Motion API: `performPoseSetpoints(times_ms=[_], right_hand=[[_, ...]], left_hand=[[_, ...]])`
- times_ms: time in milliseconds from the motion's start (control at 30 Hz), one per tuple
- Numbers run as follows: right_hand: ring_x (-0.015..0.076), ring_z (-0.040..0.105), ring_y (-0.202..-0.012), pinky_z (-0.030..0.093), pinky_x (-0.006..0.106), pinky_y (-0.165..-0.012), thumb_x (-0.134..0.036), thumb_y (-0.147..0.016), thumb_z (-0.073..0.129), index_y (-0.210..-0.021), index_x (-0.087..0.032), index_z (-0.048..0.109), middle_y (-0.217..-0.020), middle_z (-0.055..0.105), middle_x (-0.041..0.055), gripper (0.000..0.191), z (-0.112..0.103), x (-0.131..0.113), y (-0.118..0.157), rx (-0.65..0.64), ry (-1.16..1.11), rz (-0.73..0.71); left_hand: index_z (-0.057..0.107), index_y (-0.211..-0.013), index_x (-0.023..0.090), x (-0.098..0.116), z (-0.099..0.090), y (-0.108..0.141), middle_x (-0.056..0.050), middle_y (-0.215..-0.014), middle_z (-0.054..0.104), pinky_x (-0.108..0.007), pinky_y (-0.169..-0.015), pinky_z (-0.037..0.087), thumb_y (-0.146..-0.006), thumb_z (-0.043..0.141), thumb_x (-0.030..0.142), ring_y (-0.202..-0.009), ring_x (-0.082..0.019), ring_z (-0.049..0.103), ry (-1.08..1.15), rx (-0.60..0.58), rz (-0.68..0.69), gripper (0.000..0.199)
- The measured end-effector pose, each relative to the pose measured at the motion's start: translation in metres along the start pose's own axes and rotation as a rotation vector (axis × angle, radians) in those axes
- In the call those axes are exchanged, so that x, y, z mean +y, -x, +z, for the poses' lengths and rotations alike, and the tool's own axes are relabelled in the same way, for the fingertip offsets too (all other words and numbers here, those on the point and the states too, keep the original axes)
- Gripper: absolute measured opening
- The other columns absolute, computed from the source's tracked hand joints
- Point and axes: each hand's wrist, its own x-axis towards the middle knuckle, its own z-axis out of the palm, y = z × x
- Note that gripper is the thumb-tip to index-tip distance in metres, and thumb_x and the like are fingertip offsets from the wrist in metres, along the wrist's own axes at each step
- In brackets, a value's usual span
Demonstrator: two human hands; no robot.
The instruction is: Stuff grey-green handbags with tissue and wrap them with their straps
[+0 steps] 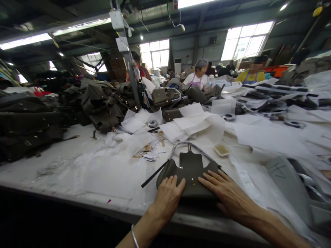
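1. Far left: heap of dark bags (28,127) on the counter (108,175). Small bright fittings on them; any stamping is too small to read.
2. Near edge of the counter, left of the hands: a small magenta arrow-shaped mark (109,201).
3. Post, behind: two white socket plates (117,20), one above the other. Any print on them too small to read.
4. Left of centre: scatter of paper tags (150,151), white and tan, overlapping. They may carry print; cannot make it out.
5. Left hand (169,193), pale bangle (134,236) at the wrist: fingers relaxed, laid over the bag's left side, pressing or resting, no grip.
6. Centre, at the counter's near edge: dark handbag (191,163), lying between and under both hands. Flap points away from the wearer; wrapped handle (188,144) arches beyond it; loose strap (153,174) sticks out left. Metal fittings on the front, too small to read for a brand.
7. Right hand (223,189): fingers spread and released, flat across the bag's right side.
8. Just beyond the right hand: shallow dish (221,150), yellowish contents.
9. Right: grey panel (287,182), bold dark strokes on it, perhaps a sideways "A"; cannot be sure.
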Motion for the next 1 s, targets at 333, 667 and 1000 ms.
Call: performPoseSetpoints(times_ms=[333,667,1000], right_hand=[[0.0284,0.043,-0.137,0.045,0.055,-0.107,0.001,-0.085,0.036,-0.149,-0.028,0.040,-0.146,0.051,0.0051,0.070,0.066,0.019,0.017,0.400,0.103,-0.134],[0.0314,0.042,-0.138,0.030,0.057,-0.116,-0.029,-0.083,0.066,-0.138,-0.019,0.055,-0.146,0.049,0.0128,0.058,0.015,0.000,0.010,0.091,-0.129,0.018],[0.0190,0.066,-0.106,0.053,0.033,-0.095,-0.047,-0.099,0.051,-0.116,-0.024,0.069,-0.112,0.072,0.0027,0.034,-0.105,-0.043,-0.043,0.345,-0.719,-0.064]], left_hand=[[0.034,-0.150,0.025,0.019,0.040,0.003,-0.014,-0.141,0.055,-0.054,-0.101,0.047,-0.092,0.047,0.019,-0.126,-0.033,0.055,-0.161,0.181,0.087,0.060],[0.050,-0.138,0.008,0.048,0.043,-0.005,-0.020,-0.142,0.052,-0.054,-0.109,0.041,-0.089,0.040,0.011,-0.132,-0.031,0.049,-0.141,0.230,0.021,0.050],[0.048,-0.138,0.007,0.049,0.043,-0.001,-0.020,-0.141,0.053,-0.054,-0.111,0.040,-0.089,0.037,0.010,-0.134,-0.030,0.048,-0.117,0.268,0.013,0.050]])
